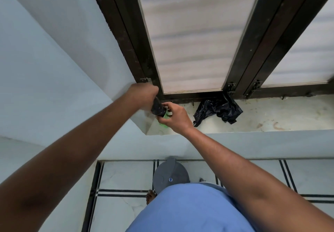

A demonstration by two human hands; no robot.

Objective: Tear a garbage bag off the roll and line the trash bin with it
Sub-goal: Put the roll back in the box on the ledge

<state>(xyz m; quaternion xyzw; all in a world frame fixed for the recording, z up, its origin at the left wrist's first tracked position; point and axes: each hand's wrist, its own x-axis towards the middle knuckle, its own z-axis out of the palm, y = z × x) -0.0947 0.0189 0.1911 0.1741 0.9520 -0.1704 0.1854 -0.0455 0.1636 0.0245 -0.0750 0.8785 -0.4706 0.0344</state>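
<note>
Over the left end of the window sill point(271, 116), my left hand point(142, 96) grips the upper end of a black garbage bag roll point(158, 109). My right hand point(174, 117) holds the roll's lower end, where a green wrapper point(165, 116) shows between its fingers. A loose crumpled black bag point(217, 111) lies on the sill to the right of my hands, against the window frame. The grey trash bin point(169, 174) stands on the floor below the sill, its lid shut, partly hidden by my blue shirt.
A dark-framed window point(195, 32) with frosted panes rises behind the sill. A pale blue wall point(45, 69) closes in on the left. The floor point(126, 175) is white tile with black lines. My foot point(150, 196) shows next to the bin.
</note>
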